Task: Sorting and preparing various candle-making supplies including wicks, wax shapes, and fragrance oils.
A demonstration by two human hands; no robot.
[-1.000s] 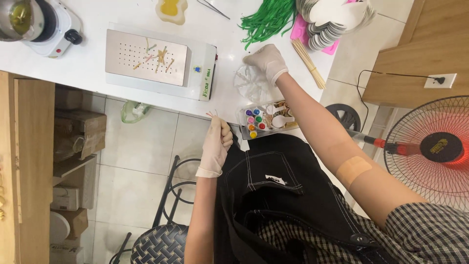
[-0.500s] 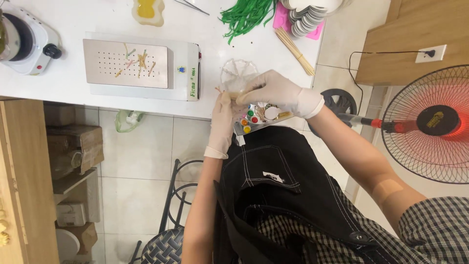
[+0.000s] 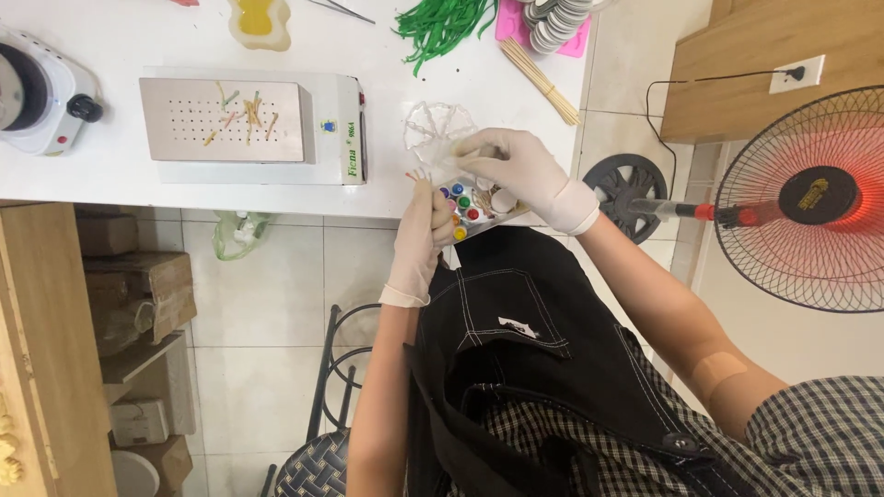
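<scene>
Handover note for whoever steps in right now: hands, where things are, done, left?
Left hand: gloved, pinching a thin stick at the table edge.
Right hand: gloved, fingers on a small clear piece above the paint palette.
Clear plastic mould lies just behind the hands; perforated metal box holds several sticks.
Done: sticks already stand in the box.
Left: the piece in hand looks unfinished; too small to tell more.

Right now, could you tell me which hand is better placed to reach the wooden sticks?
Probably the right hand: it lies nearer the wooden sticks, while the left hand is farther off.
</scene>
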